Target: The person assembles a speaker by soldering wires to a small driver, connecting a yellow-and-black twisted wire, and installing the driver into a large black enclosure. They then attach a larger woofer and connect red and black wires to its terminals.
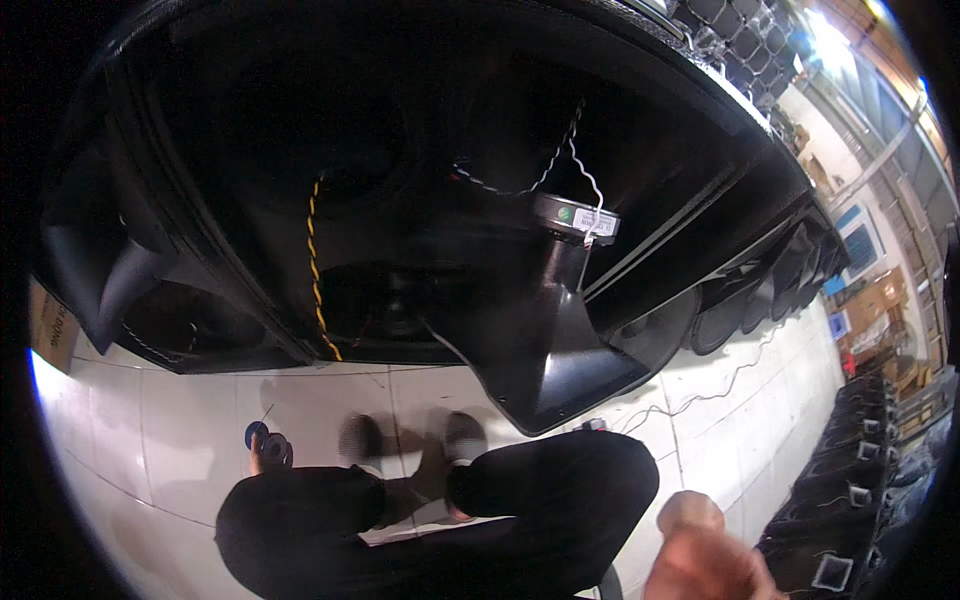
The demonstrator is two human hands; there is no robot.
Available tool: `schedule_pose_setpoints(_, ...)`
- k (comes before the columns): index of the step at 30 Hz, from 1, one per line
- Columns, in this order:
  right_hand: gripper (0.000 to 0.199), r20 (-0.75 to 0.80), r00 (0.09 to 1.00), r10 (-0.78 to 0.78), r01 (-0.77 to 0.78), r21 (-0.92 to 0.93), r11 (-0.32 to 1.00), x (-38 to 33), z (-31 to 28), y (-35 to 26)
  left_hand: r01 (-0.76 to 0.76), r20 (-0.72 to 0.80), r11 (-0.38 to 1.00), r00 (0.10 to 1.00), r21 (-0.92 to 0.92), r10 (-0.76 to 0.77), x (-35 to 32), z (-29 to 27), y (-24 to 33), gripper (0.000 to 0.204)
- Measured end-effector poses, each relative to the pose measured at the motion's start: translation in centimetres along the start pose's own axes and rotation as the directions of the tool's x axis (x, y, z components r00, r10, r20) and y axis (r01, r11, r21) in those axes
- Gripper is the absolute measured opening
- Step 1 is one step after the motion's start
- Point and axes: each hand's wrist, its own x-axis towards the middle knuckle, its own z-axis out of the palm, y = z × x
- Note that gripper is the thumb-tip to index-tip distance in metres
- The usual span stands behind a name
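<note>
My right hand (700, 550) is at the lower right edge, beside my right knee and apart from the parts in front of me. It is smeared, so its fingers cannot be made out. No left hand can be picked out. Ahead stands a large black speaker cabinet (200, 240) with dark openings. A black flared horn (545, 350) juts from it toward my knees, with a round driver (562, 217) at its far end. White and black twisted wires (592, 185) run from the driver into the cabinet. A yellow and black twisted wire (316, 265) hangs further left.
White floor tiles (130, 420) lie under my feet. Near my left knee are a blue and a black disc-shaped item (274, 450), partly hidden. A thin cable (700, 405) trails across the floor. More black cabinets (835, 500) line the right, with cardboard boxes (885, 300) behind.
</note>
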Motion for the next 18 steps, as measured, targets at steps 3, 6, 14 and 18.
schedule_pose_setpoints(3,0.039,-0.236,0.944,-0.232,0.280,0.191,0.941,0.7,4.5,2.2,0.075,-0.138,0.992,0.989,0.099,-0.061,2.5,-0.8,-4.9,0.049)
schedule_pose_setpoints(6,0.038,-0.096,0.993,-0.069,0.098,0.336,0.937,-0.6,4.5,2.0,0.084,-0.213,0.991,0.975,0.100,-0.061,2.9,-2.8,-5.7,0.049)
schedule_pose_setpoints(14,0.017,-0.211,0.975,0.070,0.071,0.595,0.800,-0.2,5.1,2.1,0.083,-0.240,0.991,0.969,0.102,-0.056,3.6,-2.5,-6.5,0.050)
schedule_pose_setpoints(18,0.012,-0.398,0.910,0.116,0.060,0.402,0.914,0.6,6.7,0.8,0.098,-0.246,0.987,0.967,0.125,-0.065,3.5,-2.3,-7.1,0.050)
